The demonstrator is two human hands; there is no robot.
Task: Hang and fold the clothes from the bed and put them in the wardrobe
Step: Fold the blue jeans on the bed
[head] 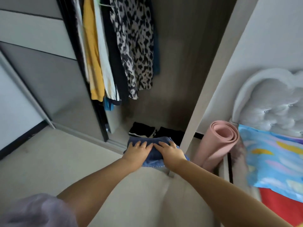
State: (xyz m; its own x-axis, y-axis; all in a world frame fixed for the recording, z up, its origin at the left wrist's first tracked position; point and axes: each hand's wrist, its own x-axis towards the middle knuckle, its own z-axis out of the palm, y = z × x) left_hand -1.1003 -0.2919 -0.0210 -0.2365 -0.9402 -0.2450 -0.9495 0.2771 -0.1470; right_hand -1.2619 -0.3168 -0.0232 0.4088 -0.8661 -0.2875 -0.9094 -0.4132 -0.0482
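Both hands flat, fingers straight: your left hand and right hand press on folded jeans at the wardrobe threshold | step: stowing a folded item, by my read | next: slide jeans inward beside black folds, under hung clothes.

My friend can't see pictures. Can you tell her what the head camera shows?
Both hands, left hand and right hand, press a folded blue denim garment onto the wardrobe floor, beside folded black clothes. Clothes hang above, including a leopard-print dress.
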